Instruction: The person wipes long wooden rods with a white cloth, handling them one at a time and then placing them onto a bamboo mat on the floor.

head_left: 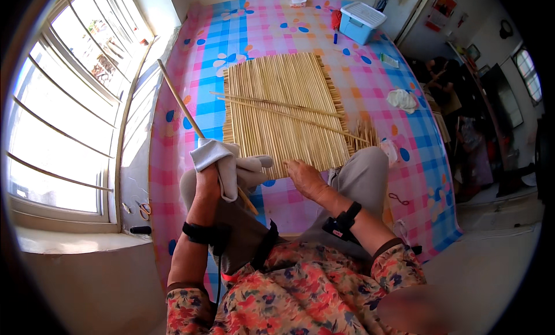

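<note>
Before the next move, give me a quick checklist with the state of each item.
1. Left hand firmly gripping the long stick: cannot tell; the pale cloth hides its fingers.
2. Slatted mat free of loose pieces: not ok; two thin sticks lie across it.
3. Right hand by the mat's near edge: ok.
4. Right fingers holding a slat: cannot tell; too small to see.
5. Scissors off the mat: ok; they lie on the windowsill.
</note>
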Available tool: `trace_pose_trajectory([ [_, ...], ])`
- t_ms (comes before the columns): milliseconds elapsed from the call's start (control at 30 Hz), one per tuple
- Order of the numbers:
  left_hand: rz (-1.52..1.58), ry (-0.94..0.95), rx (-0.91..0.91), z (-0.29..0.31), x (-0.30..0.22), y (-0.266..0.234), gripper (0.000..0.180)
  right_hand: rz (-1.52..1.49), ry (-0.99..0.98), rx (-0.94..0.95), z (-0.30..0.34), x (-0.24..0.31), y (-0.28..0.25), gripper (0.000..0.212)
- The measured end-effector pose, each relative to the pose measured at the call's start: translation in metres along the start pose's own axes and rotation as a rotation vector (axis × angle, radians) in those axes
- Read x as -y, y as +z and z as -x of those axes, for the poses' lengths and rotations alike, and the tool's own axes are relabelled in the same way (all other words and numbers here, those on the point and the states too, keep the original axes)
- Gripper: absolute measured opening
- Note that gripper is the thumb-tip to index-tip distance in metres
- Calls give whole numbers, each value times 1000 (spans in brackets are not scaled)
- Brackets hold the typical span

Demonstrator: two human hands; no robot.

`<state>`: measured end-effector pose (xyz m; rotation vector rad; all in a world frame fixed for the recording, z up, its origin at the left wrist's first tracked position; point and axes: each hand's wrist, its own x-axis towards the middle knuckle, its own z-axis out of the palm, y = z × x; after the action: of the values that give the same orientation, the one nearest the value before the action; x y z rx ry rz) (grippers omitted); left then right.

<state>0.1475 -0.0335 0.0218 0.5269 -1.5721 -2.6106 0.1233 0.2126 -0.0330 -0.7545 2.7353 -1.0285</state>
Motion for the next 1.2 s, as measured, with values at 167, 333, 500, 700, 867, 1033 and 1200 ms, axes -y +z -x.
trace_pose_trajectory([
  [167,-39,-52,-42,-6,-11,0,37,290,35,-15,-39,-29,10,35],
  [333,65,-111,-67,-8,-16,10,34,416,6,10,-65,-48,23,33],
  [500,102,-121,-135,-7,-12,4,33,465,-14,73,-72,-46,23,39],
  [700,207,-153,-110,-3,-2,-9,33,528,-84,37,-77,-45,26,36],
  [867,241,-250,-117,-7,-7,-9,37,537,-100,25,-84,-48,28,38],
  [1033,193,-232,-42,-11,-11,-1,42,549,-71,54,-87,-48,29,38],
  [1200,143,-175,-70,-9,-11,0,47,580,-93,63,-78,-39,27,34],
])
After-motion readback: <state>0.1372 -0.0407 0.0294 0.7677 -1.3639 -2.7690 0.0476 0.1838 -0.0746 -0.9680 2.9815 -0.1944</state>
